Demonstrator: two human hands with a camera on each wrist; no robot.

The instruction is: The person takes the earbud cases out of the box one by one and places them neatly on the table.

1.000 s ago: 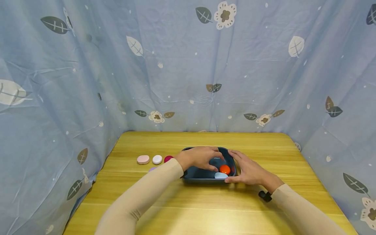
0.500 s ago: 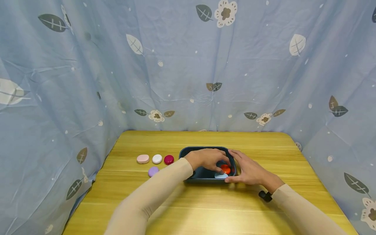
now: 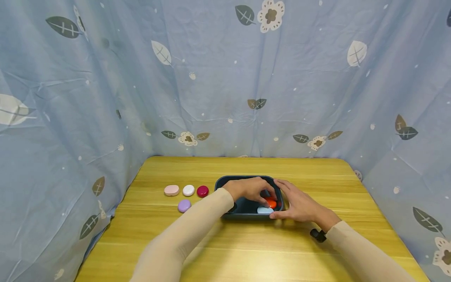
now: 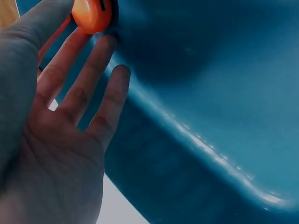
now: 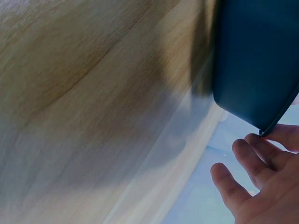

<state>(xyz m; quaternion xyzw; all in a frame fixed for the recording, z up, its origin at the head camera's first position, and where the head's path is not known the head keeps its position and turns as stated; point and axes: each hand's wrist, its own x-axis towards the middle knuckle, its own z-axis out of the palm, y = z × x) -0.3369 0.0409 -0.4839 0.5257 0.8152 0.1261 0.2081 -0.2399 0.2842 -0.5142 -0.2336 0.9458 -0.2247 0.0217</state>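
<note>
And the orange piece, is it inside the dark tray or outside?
Inside: the head view shows the orange piece within the rim of the dark tray.

A glossy orange piece point(image 3: 271, 203) sits inside an upright dark blue tray point(image 3: 243, 216).

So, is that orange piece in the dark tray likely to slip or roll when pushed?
The orange piece looks glossy, so it may be slippery. Its rounded edge suggests it could slide or rock, though the walled tray would probably stop it.

Blue leaf-print curtain point(image 3: 218, 78), wooden table point(image 3: 253, 250)
</note>
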